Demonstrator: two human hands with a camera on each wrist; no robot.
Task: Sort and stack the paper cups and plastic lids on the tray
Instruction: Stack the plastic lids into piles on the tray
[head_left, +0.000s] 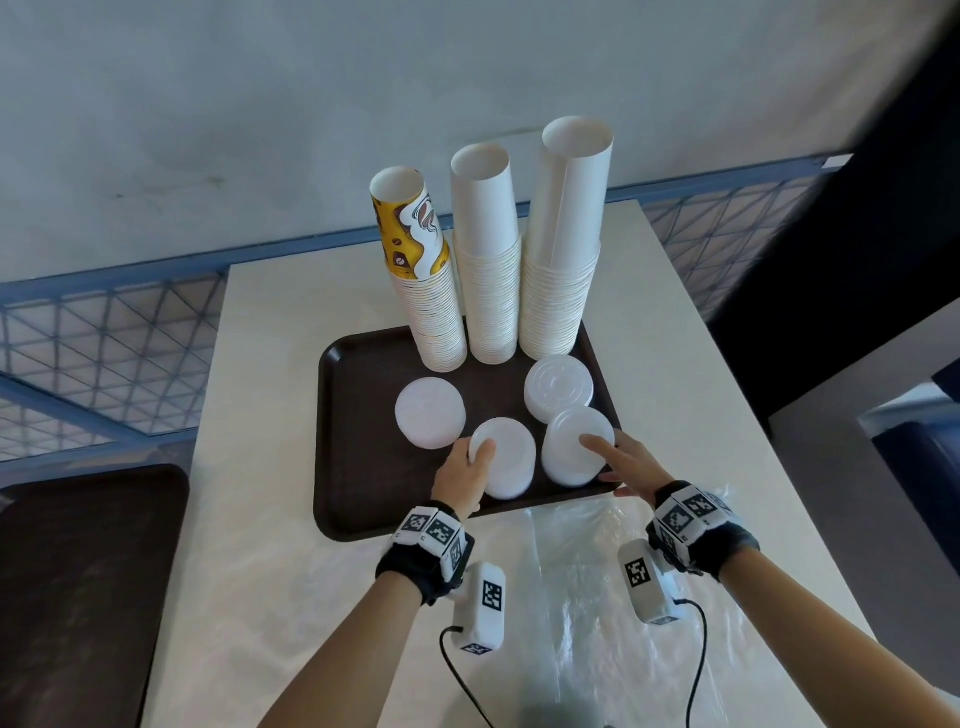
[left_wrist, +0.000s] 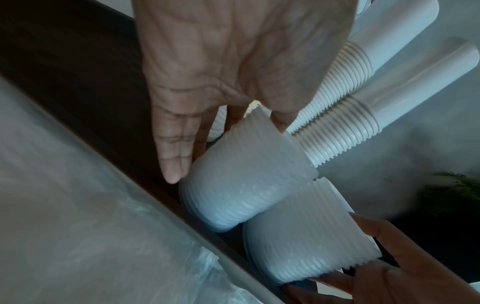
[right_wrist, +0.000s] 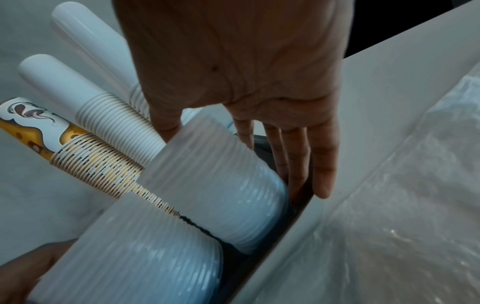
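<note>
I see four lid stacks on the tray (head_left: 332, 447), lower centre of the head view, three cup stacks (head_left: 493, 291) behind; my left hand (head_left: 465, 470) cups the near-left stack (head_left: 506, 457), my right hand (head_left: 631, 462) rests straight-fingered on the near-right stack (head_left: 574, 449); thin, light, slippery lids, I judge; grip low, round the sides.
</note>
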